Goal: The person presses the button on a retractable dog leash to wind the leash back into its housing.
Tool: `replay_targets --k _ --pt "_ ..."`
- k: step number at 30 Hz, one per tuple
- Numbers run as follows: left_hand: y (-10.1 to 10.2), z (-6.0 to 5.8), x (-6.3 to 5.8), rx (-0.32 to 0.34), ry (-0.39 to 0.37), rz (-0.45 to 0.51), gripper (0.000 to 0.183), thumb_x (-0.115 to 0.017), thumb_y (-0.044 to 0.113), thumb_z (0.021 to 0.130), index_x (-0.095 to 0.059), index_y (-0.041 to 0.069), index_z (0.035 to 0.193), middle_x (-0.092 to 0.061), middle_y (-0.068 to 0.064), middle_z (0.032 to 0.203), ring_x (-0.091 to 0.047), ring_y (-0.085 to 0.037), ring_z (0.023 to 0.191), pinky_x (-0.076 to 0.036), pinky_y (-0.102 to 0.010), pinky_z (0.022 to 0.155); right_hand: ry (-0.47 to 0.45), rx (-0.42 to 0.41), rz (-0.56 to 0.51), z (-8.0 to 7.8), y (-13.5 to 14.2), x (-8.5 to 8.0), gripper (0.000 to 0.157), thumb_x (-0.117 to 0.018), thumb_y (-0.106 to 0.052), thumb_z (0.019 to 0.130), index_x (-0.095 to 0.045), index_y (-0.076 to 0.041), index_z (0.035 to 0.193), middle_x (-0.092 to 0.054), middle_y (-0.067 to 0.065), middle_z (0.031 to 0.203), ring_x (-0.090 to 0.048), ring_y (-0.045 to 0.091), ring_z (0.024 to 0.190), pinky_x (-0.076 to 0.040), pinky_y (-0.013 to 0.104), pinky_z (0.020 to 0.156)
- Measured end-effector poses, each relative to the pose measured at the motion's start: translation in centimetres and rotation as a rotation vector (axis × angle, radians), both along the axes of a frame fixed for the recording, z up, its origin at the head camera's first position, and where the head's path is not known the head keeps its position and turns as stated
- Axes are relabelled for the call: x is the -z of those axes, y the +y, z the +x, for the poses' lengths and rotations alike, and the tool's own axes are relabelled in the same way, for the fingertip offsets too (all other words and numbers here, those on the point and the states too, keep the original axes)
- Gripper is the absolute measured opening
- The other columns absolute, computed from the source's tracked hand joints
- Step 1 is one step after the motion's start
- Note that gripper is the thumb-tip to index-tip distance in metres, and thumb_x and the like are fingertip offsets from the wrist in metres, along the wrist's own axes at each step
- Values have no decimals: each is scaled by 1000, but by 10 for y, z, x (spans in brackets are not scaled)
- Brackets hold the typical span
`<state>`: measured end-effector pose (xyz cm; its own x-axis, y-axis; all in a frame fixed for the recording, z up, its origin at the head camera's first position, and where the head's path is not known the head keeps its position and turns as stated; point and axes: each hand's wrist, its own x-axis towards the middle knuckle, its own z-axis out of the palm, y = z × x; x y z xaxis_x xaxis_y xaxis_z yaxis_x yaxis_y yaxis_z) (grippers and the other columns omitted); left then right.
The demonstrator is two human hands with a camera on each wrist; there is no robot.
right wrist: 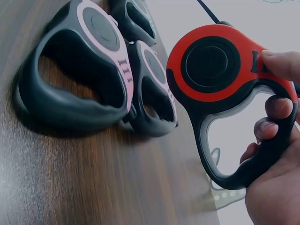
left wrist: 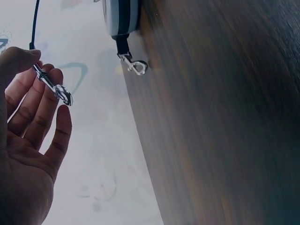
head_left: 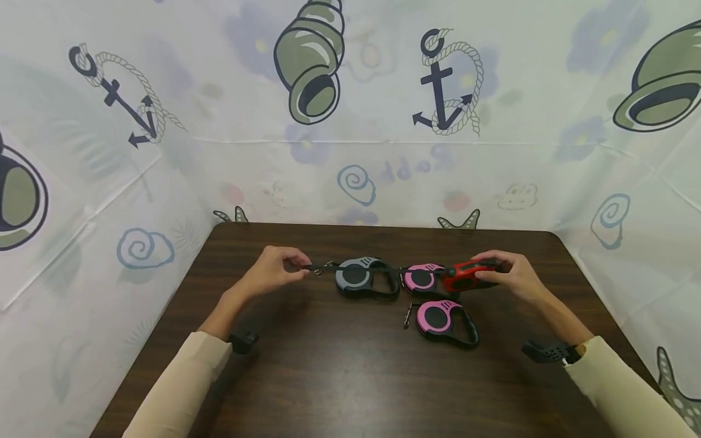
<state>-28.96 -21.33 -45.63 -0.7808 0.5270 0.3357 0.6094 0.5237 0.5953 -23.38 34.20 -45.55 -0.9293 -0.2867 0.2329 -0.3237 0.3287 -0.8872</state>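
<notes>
My right hand point(head_left: 509, 274) grips the handle of a red and black retractable dog leash point(right wrist: 248, 51). Its fingers curl through the handle loop while the thumb lies on the button side. From that leash a thin dark cord point(head_left: 378, 269) runs leftward, pulled straight, to my left hand point(head_left: 274, 271). There the thumb and fingers pinch the cord's end, with a metal snap hook point(left wrist: 58, 91) lying against the fingers. In the head view the cord passes over a grey retractable leash point(head_left: 353, 277) and a pink one point(head_left: 420, 278).
A second pink retractable leash point(head_left: 436, 316) lies nearer on the dark wooden table point(head_left: 350, 377). The grey leash's own clip point(left wrist: 138, 67) sticks out on its left. Patterned cloth point(head_left: 378, 91) hangs behind and at the sides of the table.
</notes>
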Motion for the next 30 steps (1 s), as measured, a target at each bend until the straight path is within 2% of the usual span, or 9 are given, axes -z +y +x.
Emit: replay_targets --k 4,10,17,22,26,30 --pt "4 1 0 3 5 16 15 -86 3 86 -79 9 99 -77 3 91 -69 -12 82 -60 -41 78 2 0 -13 0 -6 0 30 -73 2 96 -70 5 126 -77 -10 100 -69 10 81 -59 26 69" --pt "13 3 3 11 -10 37 15 -86 4 87 -79 5 100 -77 3 91 -70 -11 82 -60 -34 77 -2 -12 -35 1 -14 1 29 -71 3 97 -69 7 125 -75 -9 109 -68 12 87 -59 27 75" --pt "22 4 5 33 -6 57 15 -85 0 86 -79 2 99 -77 1 90 -69 -12 80 -61 -48 75 -45 -4 -67 2 -26 1 29 -73 0 97 -70 5 126 -76 -6 105 -67 13 85 -59 27 74" --pt "25 6 4 35 -16 68 15 -85 0 85 -78 1 99 -77 0 91 -69 -13 80 -61 -54 76 -42 -8 -74 3 -34 1 30 -73 1 97 -69 6 126 -77 -5 104 -67 14 84 -59 27 75" --pt "29 8 4 43 -25 69 16 -85 2 86 -78 1 100 -77 -1 92 -70 -14 81 -61 -54 78 -38 -21 -80 3 -39 2 30 -72 1 97 -68 7 126 -76 -5 106 -68 15 85 -60 27 77" --pt "34 11 3 41 -24 57 15 -85 5 87 -79 5 101 -77 0 93 -70 -13 82 -62 -48 78 -43 -30 -91 3 -46 1 30 -73 0 97 -69 7 126 -77 -4 104 -68 14 85 -61 28 76"
